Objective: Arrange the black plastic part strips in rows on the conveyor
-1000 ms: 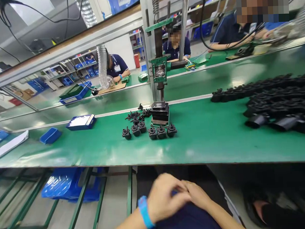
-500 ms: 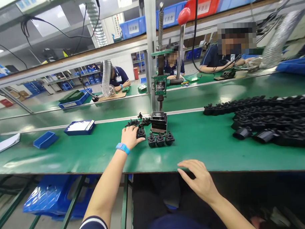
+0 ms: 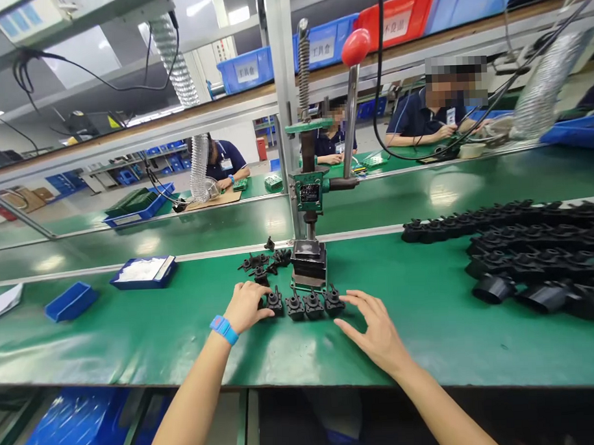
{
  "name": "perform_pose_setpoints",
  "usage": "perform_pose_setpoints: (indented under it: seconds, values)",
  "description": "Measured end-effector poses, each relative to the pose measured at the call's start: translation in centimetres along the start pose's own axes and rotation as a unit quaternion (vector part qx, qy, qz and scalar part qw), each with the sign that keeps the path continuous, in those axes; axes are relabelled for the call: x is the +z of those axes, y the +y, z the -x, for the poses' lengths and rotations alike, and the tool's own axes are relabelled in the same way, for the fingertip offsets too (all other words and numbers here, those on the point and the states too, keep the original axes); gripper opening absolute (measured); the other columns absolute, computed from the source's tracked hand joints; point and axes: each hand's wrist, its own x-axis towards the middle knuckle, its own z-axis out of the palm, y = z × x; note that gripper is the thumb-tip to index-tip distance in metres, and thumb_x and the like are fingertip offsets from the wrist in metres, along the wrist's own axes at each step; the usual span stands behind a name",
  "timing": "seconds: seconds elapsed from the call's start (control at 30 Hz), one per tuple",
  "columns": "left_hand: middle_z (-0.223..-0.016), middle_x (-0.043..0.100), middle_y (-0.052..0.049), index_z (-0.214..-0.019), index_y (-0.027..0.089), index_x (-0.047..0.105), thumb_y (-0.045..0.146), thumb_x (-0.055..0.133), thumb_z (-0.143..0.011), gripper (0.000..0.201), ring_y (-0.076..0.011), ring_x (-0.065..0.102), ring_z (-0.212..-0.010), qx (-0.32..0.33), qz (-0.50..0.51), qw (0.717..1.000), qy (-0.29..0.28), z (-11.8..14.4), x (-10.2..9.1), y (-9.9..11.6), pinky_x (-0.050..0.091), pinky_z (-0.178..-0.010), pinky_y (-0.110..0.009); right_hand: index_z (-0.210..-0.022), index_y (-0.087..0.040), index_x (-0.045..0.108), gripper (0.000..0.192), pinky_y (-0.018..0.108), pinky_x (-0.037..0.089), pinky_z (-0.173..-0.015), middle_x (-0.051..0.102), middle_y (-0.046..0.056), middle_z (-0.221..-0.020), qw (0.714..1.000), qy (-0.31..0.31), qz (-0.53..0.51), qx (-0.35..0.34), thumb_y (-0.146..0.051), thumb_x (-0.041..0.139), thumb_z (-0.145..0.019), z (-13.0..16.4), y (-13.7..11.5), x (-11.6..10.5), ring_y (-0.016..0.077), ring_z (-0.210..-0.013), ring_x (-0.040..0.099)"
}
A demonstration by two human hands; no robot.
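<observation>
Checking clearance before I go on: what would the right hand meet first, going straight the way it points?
The right hand would likely first meet the rightmost black part in front of the press. They look very close; depth leaves it unclear whether they touch.

A white wall (image 3: 244, 140) and grey floor (image 3: 77, 206) lie beyond the green workbench (image 3: 442, 350).

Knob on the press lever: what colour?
The knob is red; it shows best in the head view, atop the metal lever.
</observation>
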Motion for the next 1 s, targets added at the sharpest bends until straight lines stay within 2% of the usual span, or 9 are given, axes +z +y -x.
perform_pose_setpoints:
  seconds: [0.13,0.2,0.37,0.47,0.53,0.67,0.77,0.9,1.0]
  values:
    - [-0.149,0.047,-0.016,-0.141,0.027,0.052,0.066,0.079,-0.068,0.088,-0.041,0.038,-0.138,-0.054,-0.027,0.997,0.046,2.2,0.3,-1.5,0.03,-0.111,-0.06,-0.13,-0.024,0.056,0.058,0.044,0.047,-0.101,0.055,0.012,-0.131,1.0,-0.013,0.01,0.002,-0.063,0.056,-0.088,-0.8,0.5,0.6,0.0259,-0.121,0.053]
    - [-0.154,0.04,-0.016,-0.145,0.03,0.047,0.067,0.08,-0.065,0.094,-0.0434,0.034,-0.14,-0.078,-0.045,0.994,0.062,3.3,0.7,-2.6,0.035,-0.109,-0.061,-0.132,-0.025,0.056,0.061,0.047,0.045,-0.103,0.054,0.012,-0.134,1.0,-0.021,0.016,-0.004,-0.064,0.057,-0.086,-1.2,0.7,0.7,0.0277,-0.124,0.051]
    - [-0.15,0.046,-0.011,-0.143,0.035,0.049,0.056,0.08,-0.073,0.08,-0.0334,0.049,-0.131,-0.048,-0.013,0.999,0.005,3.4,1.8,-4.2,0.048,-0.105,-0.047,-0.136,-0.028,0.054,0.063,0.046,0.046,-0.105,0.05,0.011,-0.139,0.998,-0.05,0.027,-0.036,-0.064,0.059,-0.085,-2.2,0.7,1.4,0.0279,-0.128,0.048]
    - [-0.147,0.049,-0.009,-0.139,0.034,0.054,0.052,0.078,-0.078,0.068,-0.0304,0.054,-0.127,-0.054,-0.008,0.998,-0.017,2.3,1.9,-4.1,0.051,-0.105,-0.042,-0.139,-0.029,0.053,0.063,0.044,0.05,-0.102,0.048,0.011,-0.141,0.996,-0.055,0.042,-0.051,-0.062,0.06,-0.085,-2.4,0.3,2.0,0.0272,-0.128,0.048]
    - [-0.148,0.048,-0.009,-0.139,0.034,0.054,0.051,0.077,-0.078,0.067,-0.0309,0.055,-0.127,-0.058,-0.011,0.998,-0.022,1.7,1.8,-3.7,0.052,-0.103,-0.041,-0.14,-0.029,0.052,0.063,0.045,0.05,-0.102,0.046,0.012,-0.143,0.996,-0.05,0.056,-0.056,-0.06,0.06,-0.086,-2.3,-0.1,2.3,0.029,-0.13,0.046]
    - [-0.156,0.039,-0.01,-0.145,0.036,0.046,0.051,0.081,-0.074,0.08,-0.036,0.051,-0.131,-0.074,-0.024,0.997,-0.02,1.3,1.2,-2.6,0.056,-0.096,-0.044,-0.139,-0.032,0.055,0.057,0.058,0.037,-0.112,0.036,0.011,-0.153,0.994,-0.05,0.074,-0.065,-0.054,0.062,-0.087,-2.6,-1.2,2.6,0.0354,-0.139,0.037]
    - [-0.16,0.033,-0.011,-0.149,0.037,0.041,0.047,0.082,-0.074,0.086,-0.0375,0.045,-0.137,-0.094,-0.021,0.995,-0.016,1.2,1.0,-1.9,0.054,-0.1,-0.046,-0.136,-0.034,0.058,0.053,0.066,0.025,-0.116,0.035,0.01,-0.155,0.992,-0.076,0.066,-0.077,-0.051,0.066,-0.086,-3.7,-2.2,2.8,0.0375,-0.141,0.035]
    - [-0.16,0.033,-0.01,-0.147,0.037,0.043,0.039,0.074,-0.082,0.072,-0.0329,0.049,-0.137,-0.076,0.034,0.997,-0.008,1.5,1.6,-1.7,0.048,-0.109,-0.044,-0.128,-0.032,0.065,0.058,0.067,0.018,-0.117,0.036,0.012,-0.155,0.988,-0.113,0.072,-0.081,-0.057,0.074,-0.077,-5.4,-3.9,2.7,0.0379,-0.142,0.033]
    - [-0.154,0.042,-0.008,-0.143,0.037,0.051,0.042,0.066,-0.085,0.059,-0.0325,0.054,-0.132,-0.062,0.077,0.995,0.01,1.7,3.5,-2.9,0.048,-0.109,-0.046,-0.124,-0.034,0.066,0.066,0.061,0.019,-0.12,0.041,0.008,-0.152,0.981,-0.142,0.095,-0.092,-0.068,0.075,-0.068,-5.9,-4.8,2.6,0.0329,-0.141,0.036]
